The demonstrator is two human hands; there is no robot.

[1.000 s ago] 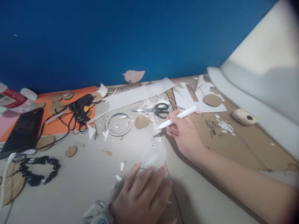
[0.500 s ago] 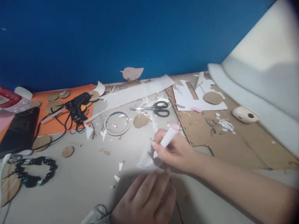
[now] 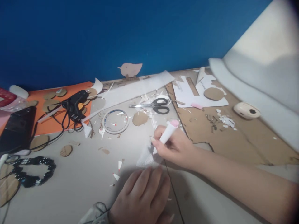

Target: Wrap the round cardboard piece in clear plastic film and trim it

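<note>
My right hand (image 3: 181,147) grips a white marker (image 3: 168,133) with a pink end. The marker slants, its lower tip down over a small whitish, shiny piece (image 3: 143,158) on the floor. What that piece is, I cannot make out. My left hand (image 3: 142,196) lies palm down just in front of it, fingers stretched forward, holding nothing visible. Beyond the hands are scissors (image 3: 153,105) with dark handles, a cut cardboard piece (image 3: 140,118) and a pale ring (image 3: 104,124), perhaps a tape roll.
At the left are a black glue gun (image 3: 76,104) with its cord, orange paper (image 3: 53,124), a dark phone-like slab (image 3: 17,127) and a beaded bracelet (image 3: 50,168). Cardboard (image 3: 224,146) with paper scraps spreads right. A pink bird cutout (image 3: 130,70) stands by the blue wall (image 3: 116,34).
My left hand has drawn back slightly from the whitish piece, its thumb side now showing more. My right hand keeps its grip on the marker. The whole view has shifted a little.
</note>
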